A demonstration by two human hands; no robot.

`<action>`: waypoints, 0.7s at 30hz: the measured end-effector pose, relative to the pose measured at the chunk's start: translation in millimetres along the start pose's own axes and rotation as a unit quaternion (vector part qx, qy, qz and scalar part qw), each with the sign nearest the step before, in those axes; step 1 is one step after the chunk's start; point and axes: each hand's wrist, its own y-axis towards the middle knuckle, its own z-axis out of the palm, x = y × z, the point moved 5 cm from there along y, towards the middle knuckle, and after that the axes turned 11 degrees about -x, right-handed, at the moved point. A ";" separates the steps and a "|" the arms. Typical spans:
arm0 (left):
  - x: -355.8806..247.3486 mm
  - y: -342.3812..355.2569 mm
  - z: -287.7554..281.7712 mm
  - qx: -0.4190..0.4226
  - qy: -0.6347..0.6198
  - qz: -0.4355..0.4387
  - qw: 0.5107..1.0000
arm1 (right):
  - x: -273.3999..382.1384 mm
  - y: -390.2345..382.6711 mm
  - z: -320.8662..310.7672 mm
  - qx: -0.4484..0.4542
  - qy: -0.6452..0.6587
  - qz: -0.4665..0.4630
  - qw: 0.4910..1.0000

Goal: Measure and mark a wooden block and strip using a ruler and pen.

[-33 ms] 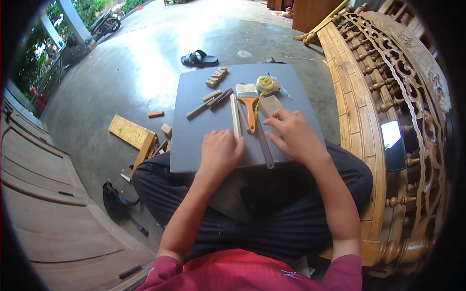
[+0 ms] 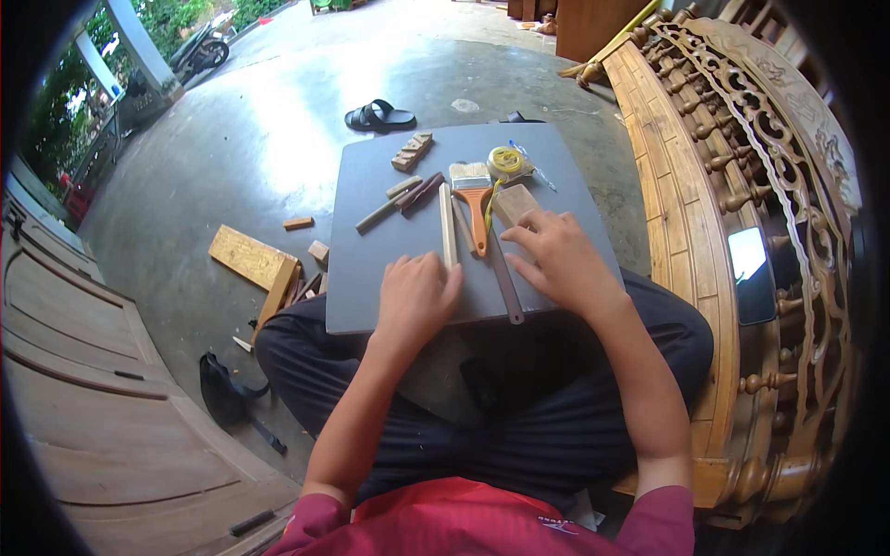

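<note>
On a small grey tabletop (image 2: 371,269) before me lie tools and wood pieces. My left hand (image 2: 417,292) rests on its near part, fingers loosely bent, thumb beside the lower end of a pale wooden stick (image 2: 448,227). At the right, my right hand (image 2: 561,255) has fingers bent and apart, fingertips close to a rectangular wooden block (image 2: 516,203). Between the hands are a paintbrush (image 2: 476,208) with an orange handle and a dark flat strip (image 2: 506,285) with a hole in its end. A yellow tape measure (image 2: 505,161) sits beyond the block. Neither hand visibly holds anything.
Farther back are a notched wooden block (image 2: 412,151) and dark slim pieces (image 2: 424,195). Wood offcuts (image 2: 250,252) and a black strap (image 2: 227,389) lie on the floor at left. A wooden bench (image 2: 667,232) stands at right, bearing a phone (image 2: 751,273). A sandal (image 2: 380,116) lies beyond the table.
</note>
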 end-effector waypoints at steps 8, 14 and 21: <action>11.0 -23.4 -44.4 0.023 0.010 0.020 0.999 | -6.2 0.8 -2.1 0.016 -0.018 0.025 0.999; 2.5 -34.2 -62.7 0.087 -0.050 -0.049 0.994 | -17.9 -2.2 -0.1 0.044 -0.054 0.075 0.995; 16.9 -63.3 -32.9 0.173 -0.482 -0.299 0.805 | -26.1 0.0 1.5 -0.030 -0.069 0.104 0.992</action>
